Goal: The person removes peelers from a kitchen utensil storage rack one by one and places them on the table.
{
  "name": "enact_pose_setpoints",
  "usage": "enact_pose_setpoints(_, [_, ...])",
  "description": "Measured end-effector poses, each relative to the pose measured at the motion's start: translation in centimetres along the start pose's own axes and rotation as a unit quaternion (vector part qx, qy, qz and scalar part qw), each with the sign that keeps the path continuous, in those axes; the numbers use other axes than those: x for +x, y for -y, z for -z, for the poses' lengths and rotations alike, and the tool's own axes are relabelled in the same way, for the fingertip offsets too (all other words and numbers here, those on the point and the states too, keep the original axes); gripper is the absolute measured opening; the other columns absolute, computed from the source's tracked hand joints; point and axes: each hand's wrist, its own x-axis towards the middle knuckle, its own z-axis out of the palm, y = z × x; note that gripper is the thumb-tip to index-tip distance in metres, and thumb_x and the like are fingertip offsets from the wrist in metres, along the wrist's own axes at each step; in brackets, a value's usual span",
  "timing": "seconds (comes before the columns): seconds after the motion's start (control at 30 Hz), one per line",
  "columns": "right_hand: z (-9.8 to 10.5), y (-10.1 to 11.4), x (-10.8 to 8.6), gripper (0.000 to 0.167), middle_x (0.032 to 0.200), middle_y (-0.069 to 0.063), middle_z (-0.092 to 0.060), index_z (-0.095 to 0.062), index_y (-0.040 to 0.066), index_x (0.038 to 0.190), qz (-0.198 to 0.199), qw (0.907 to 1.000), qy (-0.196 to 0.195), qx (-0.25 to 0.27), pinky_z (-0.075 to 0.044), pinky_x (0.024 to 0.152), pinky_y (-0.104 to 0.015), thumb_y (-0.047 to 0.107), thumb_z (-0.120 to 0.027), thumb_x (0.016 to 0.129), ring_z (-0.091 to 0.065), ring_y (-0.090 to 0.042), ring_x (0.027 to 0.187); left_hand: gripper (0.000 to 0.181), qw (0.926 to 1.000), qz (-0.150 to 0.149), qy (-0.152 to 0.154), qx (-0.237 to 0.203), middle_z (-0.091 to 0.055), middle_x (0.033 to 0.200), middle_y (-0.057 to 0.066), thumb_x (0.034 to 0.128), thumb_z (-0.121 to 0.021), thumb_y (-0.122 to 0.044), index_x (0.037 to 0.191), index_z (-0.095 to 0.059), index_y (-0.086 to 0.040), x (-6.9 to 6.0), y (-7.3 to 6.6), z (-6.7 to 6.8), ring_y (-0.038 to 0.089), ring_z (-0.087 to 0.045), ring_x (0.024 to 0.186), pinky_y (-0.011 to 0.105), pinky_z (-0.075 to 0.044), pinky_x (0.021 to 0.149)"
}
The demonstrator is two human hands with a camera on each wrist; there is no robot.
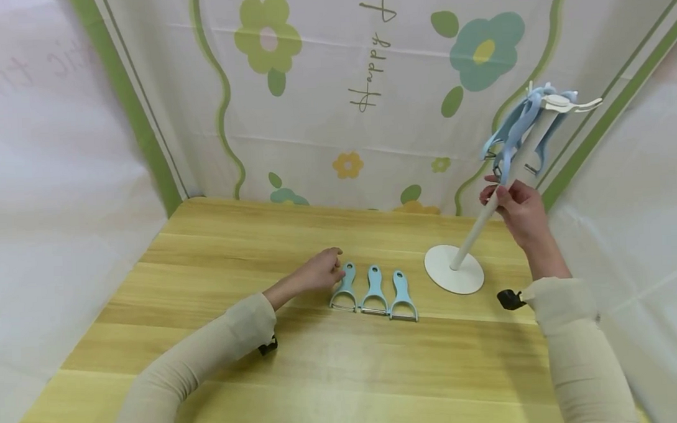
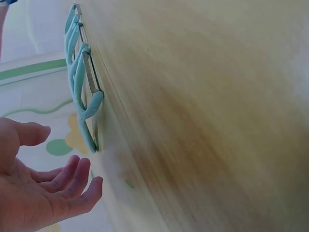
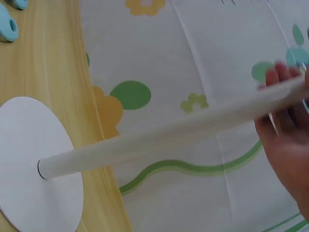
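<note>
Three light-blue Y-shaped peelers (image 1: 374,282) lie side by side on the table, handles pointing away from me. Beside the leftmost peeler (image 1: 349,274) is my left hand (image 1: 320,272), holding nothing; the left wrist view shows its fingers loosely bent and apart from the peelers (image 2: 78,77). To their right a white stand (image 1: 478,230) rises from a round base (image 1: 444,275). Several blue peelers (image 1: 519,125) hang from its top hooks. My right hand (image 1: 522,212) grips the pole just under them, thumb in front and fingers behind; the right wrist view is blurred there.
The wooden table (image 1: 216,240) ends at a white flower-patterned curtain (image 1: 312,106) behind. White cloth also hangs on the left and right. Hooks (image 1: 587,106) stick out at the stand's top right. A black wrist device (image 1: 509,299) sits below each sleeve.
</note>
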Motion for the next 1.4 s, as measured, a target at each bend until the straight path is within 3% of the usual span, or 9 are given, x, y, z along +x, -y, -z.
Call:
enact_pose_setpoints(0.1, [-1.4, 0.5, -0.2, 0.017, 0.084, 0.005, -0.076, -0.072, 0.002, 0.107, 0.011, 0.9843, -0.109, -0.139, -0.057, 0.076, -0.014, 0.01, -0.063, 0.096, -0.072, -0.007, 0.079, 0.056, 1.0, -0.003, -0.001, -0.004, -0.064, 0.109, 0.015, 0.0982, -0.061, -0.01, 0.142, -0.037, 0.014, 0.1, -0.1, 0.1, 0.018, -0.062, 0.089, 0.039, -0.054, 0.092])
enact_pose_setpoints(0.2, [-2.7, 1.0, 0.0, 0.019, 0.078, 0.02, -0.072, -0.072, 0.0, 0.107, -0.006, 0.9425, -0.182, -0.28, -0.053, 0.073, -0.009, 0.015, -0.066, 0.096, -0.07, 0.003, 0.074, 0.055, 1.0, -0.002, -0.002, -0.003, -0.063, 0.111, 0.015, 0.0977, -0.06, -0.01, 0.143, -0.038, 0.013, 0.2, -0.2, 0.3, 0.019, -0.062, 0.093, 0.039, -0.054, 0.091])
enact_pose_setpoints(0.3, [-3.4, 1.3, 0.2, 0.024, 0.073, 0.026, -0.066, -0.069, -0.005, 0.109, -0.032, 0.9099, -0.209, -0.357, -0.052, 0.073, -0.007, 0.016, -0.062, 0.099, -0.068, 0.007, 0.071, 0.055, 1.0, -0.004, -0.001, -0.003, -0.063, 0.112, 0.015, 0.0972, -0.06, -0.009, 0.143, -0.038, 0.012, 0.3, -0.2, 0.3, 0.02, -0.063, 0.095, 0.038, -0.055, 0.09])
enact_pose_setpoints(0.4, [-3.5, 1.3, 0.2, 0.023, 0.069, 0.026, -0.063, -0.066, -0.005, 0.109, -0.057, 0.901, -0.216, -0.372, -0.051, 0.071, -0.006, 0.014, -0.058, 0.1, -0.066, 0.006, 0.068, 0.055, 1.0, -0.009, 0.003, -0.002, -0.064, 0.111, 0.015, 0.097, -0.06, -0.008, 0.142, -0.038, 0.013, 0.4, -0.3, 0.2, 0.02, -0.063, 0.093, 0.037, -0.055, 0.088])
enact_pose_setpoints(0.77, [-2.6, 1.3, 0.0, 0.023, 0.072, 0.02, -0.065, -0.063, -0.008, 0.108, -0.052, 0.9193, -0.186, -0.343, -0.052, 0.07, -0.009, 0.013, -0.055, 0.102, -0.066, 0.001, 0.07, 0.054, 0.9997, -0.026, -0.001, -0.006, -0.065, 0.107, 0.014, 0.0972, -0.059, -0.006, 0.142, -0.038, 0.015, 0.4, -0.3, 0.2, 0.016, -0.062, 0.085, 0.038, -0.055, 0.088])
enact_pose_setpoints(0.97, [-2.4, 1.3, 0.2, 0.016, 0.077, 0.009, -0.067, -0.064, -0.004, 0.101, -0.03, 0.9507, -0.157, -0.266, -0.055, 0.07, -0.011, 0.011, -0.059, 0.1, -0.066, -0.004, 0.069, 0.055, 0.9994, -0.032, 0.003, -0.015, -0.063, 0.113, 0.017, 0.0985, -0.058, -0.007, 0.144, -0.036, 0.014, 0.6, -0.6, 0.4, 0.02, -0.066, 0.092, 0.037, -0.055, 0.088])
enact_pose_setpoints(1.07, [-2.2, 1.3, 0.2, 0.013, 0.078, 0.007, -0.068, -0.064, -0.003, 0.101, -0.03, 0.9597, -0.142, -0.241, -0.055, 0.07, -0.011, 0.009, -0.059, 0.099, -0.066, -0.004, 0.07, 0.056, 0.9992, -0.033, 0.008, -0.022, -0.062, 0.117, 0.018, 0.0995, -0.057, -0.008, 0.146, -0.034, 0.012, 0.8, -1.0, 0.5, 0.025, -0.067, 0.102, 0.037, -0.056, 0.087])
enact_pose_setpoints(1.2, [-2.0, 1.4, 0.2, 0.014, 0.077, 0.008, -0.068, -0.064, -0.002, 0.1, -0.036, 0.9591, -0.13, -0.249, -0.056, 0.071, -0.012, 0.012, -0.06, 0.099, -0.067, -0.004, 0.071, 0.054, 0.9985, -0.052, 0.009, -0.013, -0.06, 0.12, 0.016, 0.1007, -0.056, -0.01, 0.147, -0.035, 0.009, 1.5, -2.2, 0.8, 0.027, -0.065, 0.11, 0.035, -0.056, 0.087])
enact_pose_setpoints(1.4, [-1.6, 1.4, 0.3, 0.018, 0.076, 0.008, -0.07, -0.065, -0.001, 0.1, -0.048, 0.9631, -0.117, -0.238, -0.056, 0.072, -0.012, 0.017, -0.061, 0.099, -0.068, -0.005, 0.074, 0.047, 0.9916, -0.129, -0.012, 0.004, -0.061, 0.123, 0.018, 0.1009, -0.058, -0.012, 0.142, -0.044, 0.006, 3.4, -5.8, 1.8, 0.025, -0.061, 0.115, 0.033, -0.054, 0.096])
